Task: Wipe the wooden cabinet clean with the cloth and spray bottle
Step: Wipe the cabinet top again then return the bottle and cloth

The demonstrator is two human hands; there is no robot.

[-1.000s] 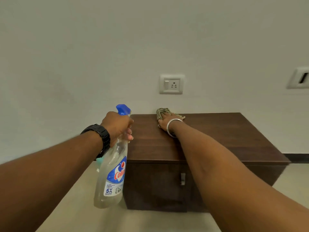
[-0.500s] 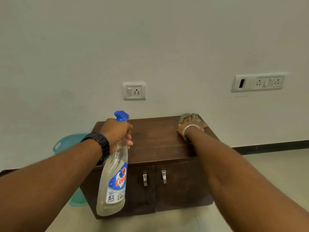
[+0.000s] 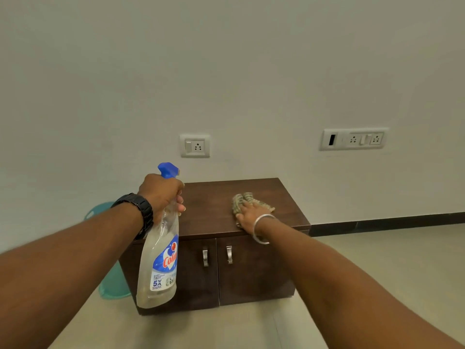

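The low dark-brown wooden cabinet (image 3: 219,248) stood against the wall, its two doors closed. On its top, toward the right front, lay the crumpled beige patterned cloth (image 3: 247,201), pressed flat under the right hand (image 3: 251,215), fingers spread over it rather than closed around it. The left hand (image 3: 161,192) was wrapped tight around the neck of the clear plastic spray bottle with a blue nozzle (image 3: 161,253), held in the air in front of the cabinet's left end; pale liquid filled it only partway. The cloth sat near the front edge, so a long stroke could probably drag it off. A teal plastic tub (image 3: 113,285) stood on the floor behind; its contents were hidden.
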